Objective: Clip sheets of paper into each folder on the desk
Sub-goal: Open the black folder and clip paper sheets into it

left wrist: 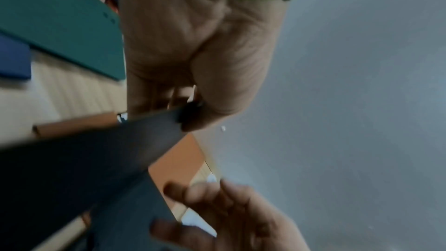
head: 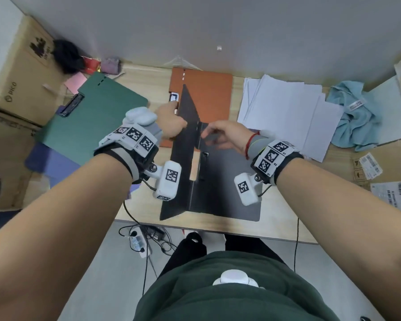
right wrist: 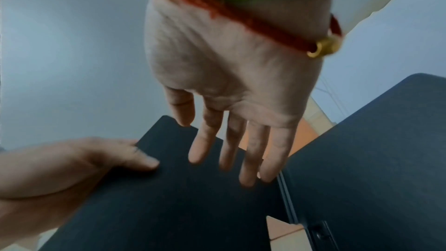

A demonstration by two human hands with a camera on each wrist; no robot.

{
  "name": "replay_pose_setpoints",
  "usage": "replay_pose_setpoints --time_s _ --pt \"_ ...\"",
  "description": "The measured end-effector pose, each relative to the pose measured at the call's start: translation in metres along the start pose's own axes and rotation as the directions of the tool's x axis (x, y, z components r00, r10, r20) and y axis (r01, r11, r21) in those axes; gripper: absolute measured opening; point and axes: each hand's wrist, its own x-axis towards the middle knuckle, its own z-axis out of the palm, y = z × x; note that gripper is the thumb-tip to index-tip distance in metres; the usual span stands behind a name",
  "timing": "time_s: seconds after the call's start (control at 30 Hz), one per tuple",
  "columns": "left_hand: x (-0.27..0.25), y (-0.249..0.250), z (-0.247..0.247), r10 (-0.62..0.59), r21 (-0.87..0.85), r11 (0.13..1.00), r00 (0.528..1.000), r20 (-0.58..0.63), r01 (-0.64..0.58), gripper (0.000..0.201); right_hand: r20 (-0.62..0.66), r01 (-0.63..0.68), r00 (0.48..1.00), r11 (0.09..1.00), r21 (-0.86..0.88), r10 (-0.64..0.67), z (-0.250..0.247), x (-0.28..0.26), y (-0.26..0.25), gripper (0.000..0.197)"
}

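Note:
A black folder (head: 229, 181) lies open on the wooden desk (head: 276, 223), its left cover (head: 185, 135) standing almost upright. My left hand (head: 177, 126) grips that cover's top edge; in the left wrist view the fingers (left wrist: 169, 94) curl round the dark cover (left wrist: 84, 159). In the right wrist view its thumb (right wrist: 142, 161) lies on the cover (right wrist: 169, 207). My right hand (head: 208, 133) hovers open by the spine with straight fingers (right wrist: 205, 140), holding nothing. A metal clip (head: 205, 155) sits inside the folder. Loose white sheets (head: 287, 112) lie to the right.
An orange folder (head: 208, 93) lies behind the black one, a green folder (head: 90, 117) with a clip to the left, over a blue one (head: 49, 163). A light blue cloth (head: 357, 117) and cardboard boxes (head: 16, 72) crowd the desk's sides. Cables hang below the front edge.

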Motion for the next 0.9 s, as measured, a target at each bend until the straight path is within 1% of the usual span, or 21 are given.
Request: replay_pose_setpoints --time_s 0.03,0.07,0.1,0.17,0.23,0.3,0.37,0.47,0.53,0.6,0.67,0.73,0.77,0.83,0.87,0.9 --pt "0.001 -0.012 -0.011 -0.003 0.098 0.995 1.000 -0.026 0.006 0.033 -0.042 -0.040 0.998 0.998 -0.053 0.038 0.006 0.008 0.001 0.015" --pt "0.002 -0.023 -0.020 -0.015 0.166 0.986 0.999 -0.043 0.022 0.039 -0.096 -0.084 0.993 0.988 -0.128 0.072 0.008 0.015 0.006 0.017" --pt "0.005 -0.034 -0.024 -0.035 0.195 0.980 0.997 -0.062 0.046 0.045 -0.146 -0.115 0.986 0.969 -0.218 0.084 0.006 0.021 0.013 0.023" --pt "0.005 -0.060 -0.031 -0.084 0.212 0.971 0.989 -0.124 0.109 0.057 -0.160 -0.142 0.984 0.890 -0.434 0.079 0.005 0.027 0.026 0.031" --pt "0.006 -0.087 -0.029 -0.122 0.216 0.963 0.976 -0.181 0.160 0.071 -0.151 -0.193 0.980 0.786 -0.587 0.128 0.004 0.026 0.041 0.037" --pt "0.008 -0.108 -0.022 -0.138 0.243 0.952 0.970 -0.199 0.185 0.086 -0.166 -0.261 0.965 0.699 -0.666 0.202 0.002 0.026 0.057 0.041" --pt "0.009 -0.121 -0.013 -0.140 0.301 0.933 0.968 -0.207 0.199 0.091 -0.183 -0.295 0.955 0.660 -0.691 0.236 0.000 0.024 0.070 0.042" --pt "0.012 -0.131 -0.001 -0.162 0.401 0.890 0.972 -0.169 0.218 0.083 -0.215 -0.312 0.950 0.693 -0.649 0.226 -0.007 0.022 0.083 0.036" --pt "0.018 -0.134 0.006 -0.193 0.485 0.834 0.963 -0.186 0.261 0.076 -0.211 -0.311 0.950 0.718 -0.622 0.229 -0.012 0.022 0.086 0.035" --pt "0.021 -0.120 0.013 -0.209 0.564 0.772 0.955 -0.211 0.294 0.067 -0.207 -0.315 0.949 0.741 -0.593 0.237 -0.022 0.020 0.084 0.036" --pt "0.024 -0.102 0.018 -0.228 0.614 0.728 0.953 -0.200 0.304 0.062 -0.209 -0.300 0.953 0.768 -0.566 0.218 -0.030 0.018 0.079 0.034" --pt "0.035 -0.073 0.024 -0.180 0.633 0.739 0.973 -0.143 0.230 0.053 -0.251 -0.288 0.951 0.815 -0.503 0.180 -0.050 0.015 0.071 0.031" --pt "0.042 -0.057 0.026 -0.137 0.622 0.765 0.986 -0.094 0.165 0.048 -0.281 -0.283 0.946 0.834 -0.474 0.161 -0.062 0.013 0.066 0.030" --pt "0.057 -0.022 0.035 -0.077 0.541 0.841 0.995 0.063 0.031 0.043 -0.346 -0.288 0.928 0.851 -0.440 0.135 -0.093 0.008 0.057 0.028" --pt "0.065 -0.005 0.043 -0.056 0.485 0.874 0.992 0.117 -0.008 0.045 -0.385 -0.293 0.914 0.863 -0.411 0.127 -0.109 0.005 0.052 0.025" --pt "0.067 0.005 0.048 -0.033 0.419 0.907 0.988 0.148 -0.032 0.046 -0.422 -0.293 0.899 0.877 -0.380 0.118 -0.119 0.004 0.048 0.022"
